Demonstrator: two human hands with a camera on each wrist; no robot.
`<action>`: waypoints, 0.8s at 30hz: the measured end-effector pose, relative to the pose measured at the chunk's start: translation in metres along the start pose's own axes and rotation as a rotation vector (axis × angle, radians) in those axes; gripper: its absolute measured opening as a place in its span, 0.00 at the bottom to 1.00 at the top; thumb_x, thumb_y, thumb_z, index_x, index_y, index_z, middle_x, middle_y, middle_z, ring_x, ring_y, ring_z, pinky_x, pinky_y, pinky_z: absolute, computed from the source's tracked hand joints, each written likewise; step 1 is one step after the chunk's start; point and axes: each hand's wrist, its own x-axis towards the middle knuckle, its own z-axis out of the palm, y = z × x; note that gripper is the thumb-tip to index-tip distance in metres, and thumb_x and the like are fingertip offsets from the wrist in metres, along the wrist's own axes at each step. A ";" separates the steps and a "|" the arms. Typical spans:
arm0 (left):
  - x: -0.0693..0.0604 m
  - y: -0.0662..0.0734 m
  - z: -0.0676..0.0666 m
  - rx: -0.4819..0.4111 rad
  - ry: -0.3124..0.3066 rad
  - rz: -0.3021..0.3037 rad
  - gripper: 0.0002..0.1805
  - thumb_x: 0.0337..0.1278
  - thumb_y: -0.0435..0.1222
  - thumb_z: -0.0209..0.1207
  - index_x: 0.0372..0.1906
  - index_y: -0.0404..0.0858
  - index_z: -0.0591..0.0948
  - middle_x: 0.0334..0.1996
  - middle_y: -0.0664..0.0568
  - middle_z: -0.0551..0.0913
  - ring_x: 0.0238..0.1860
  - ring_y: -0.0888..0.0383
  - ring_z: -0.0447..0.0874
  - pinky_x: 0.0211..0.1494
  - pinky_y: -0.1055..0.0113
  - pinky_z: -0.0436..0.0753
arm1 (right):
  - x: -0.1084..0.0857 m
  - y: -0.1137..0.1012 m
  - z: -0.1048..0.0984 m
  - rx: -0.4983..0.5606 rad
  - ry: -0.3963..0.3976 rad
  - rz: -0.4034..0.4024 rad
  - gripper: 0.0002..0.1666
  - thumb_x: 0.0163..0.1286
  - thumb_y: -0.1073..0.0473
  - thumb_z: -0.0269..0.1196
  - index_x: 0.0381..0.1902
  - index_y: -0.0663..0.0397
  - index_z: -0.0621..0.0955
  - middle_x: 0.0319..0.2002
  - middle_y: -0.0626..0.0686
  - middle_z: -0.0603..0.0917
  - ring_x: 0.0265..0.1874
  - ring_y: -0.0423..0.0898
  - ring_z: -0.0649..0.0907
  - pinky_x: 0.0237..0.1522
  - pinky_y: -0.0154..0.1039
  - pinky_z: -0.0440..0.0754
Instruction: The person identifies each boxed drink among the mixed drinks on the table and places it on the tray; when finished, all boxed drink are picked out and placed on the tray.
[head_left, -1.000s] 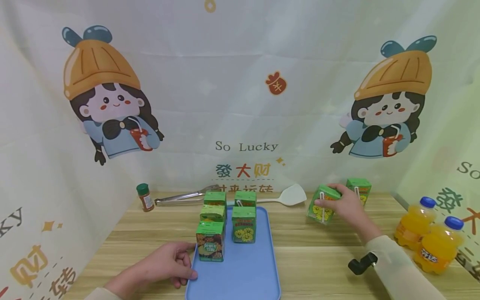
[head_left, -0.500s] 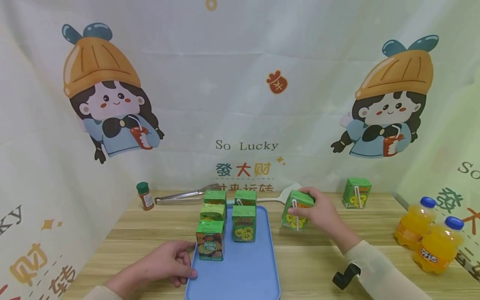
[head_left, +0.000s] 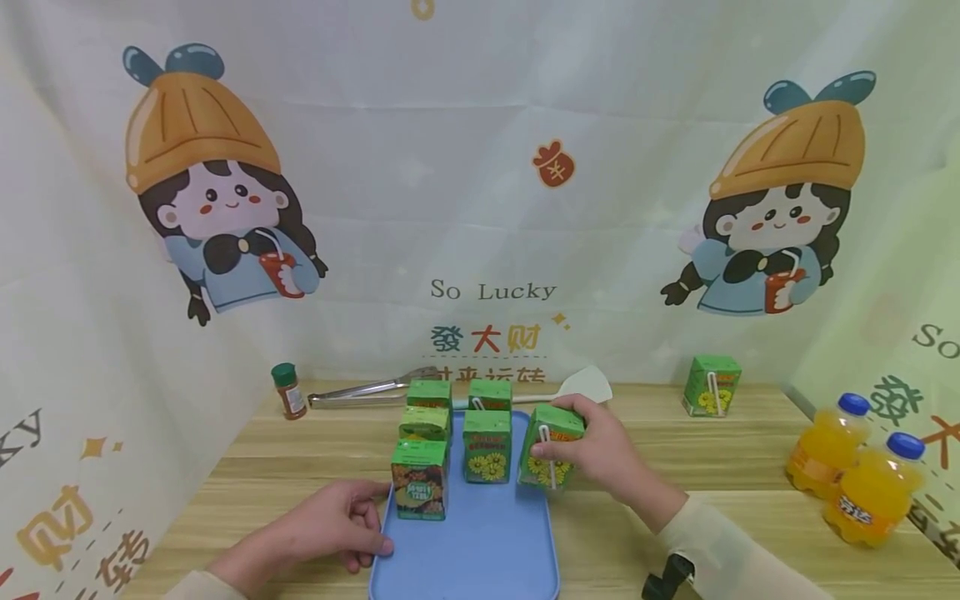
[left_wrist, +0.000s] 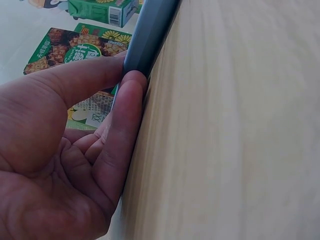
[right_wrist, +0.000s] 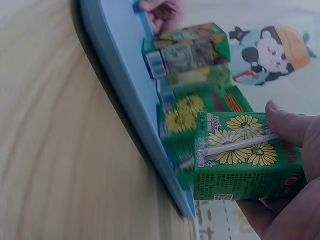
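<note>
My right hand (head_left: 603,446) grips a green juice carton (head_left: 549,454) with yellow flowers and a straw on its side. It hangs slightly tilted over the right edge of the blue tray (head_left: 495,550). At the tray's left rim, my left hand (head_left: 330,529) pinches the edge between thumb and fingers, also plain in the left wrist view. Several cartons stand upright on the tray: a pineapple-print carton (head_left: 418,482) in front on the left, two more behind it, and a flower-print carton (head_left: 487,450) to the right with another behind it.
Another green carton (head_left: 712,387) stands at the back right. Two orange drink bottles (head_left: 873,492) are at the far right. Along the back lie metal tongs (head_left: 367,392) and a white spatula (head_left: 585,387). A green-capped spice jar (head_left: 289,393) stands at the back left.
My right hand has carried the flower-print carton leftward from near the back-right carton to the tray's right edge. The left hand has stayed at the rim.
</note>
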 end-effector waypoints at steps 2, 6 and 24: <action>0.000 0.000 0.000 0.003 0.000 0.003 0.52 0.68 0.33 0.76 0.80 0.11 0.56 0.33 0.43 0.89 0.29 0.54 0.88 0.29 0.64 0.91 | -0.002 -0.002 0.007 0.020 -0.010 0.000 0.38 0.56 0.61 0.88 0.63 0.55 0.85 0.46 0.57 0.88 0.40 0.51 0.87 0.39 0.43 0.89; -0.001 0.000 0.001 0.013 0.004 0.006 0.52 0.68 0.33 0.76 0.80 0.10 0.55 0.32 0.44 0.89 0.28 0.54 0.88 0.29 0.63 0.91 | -0.005 -0.004 0.019 0.051 -0.038 -0.003 0.38 0.55 0.61 0.89 0.63 0.53 0.85 0.46 0.55 0.89 0.39 0.49 0.88 0.39 0.42 0.90; -0.001 -0.001 0.001 0.020 0.013 -0.002 0.53 0.67 0.33 0.77 0.80 0.11 0.56 0.32 0.43 0.89 0.29 0.53 0.89 0.30 0.61 0.92 | -0.013 -0.008 0.062 -0.128 -0.121 -0.183 0.38 0.59 0.54 0.88 0.64 0.55 0.84 0.57 0.54 0.88 0.51 0.51 0.86 0.52 0.51 0.88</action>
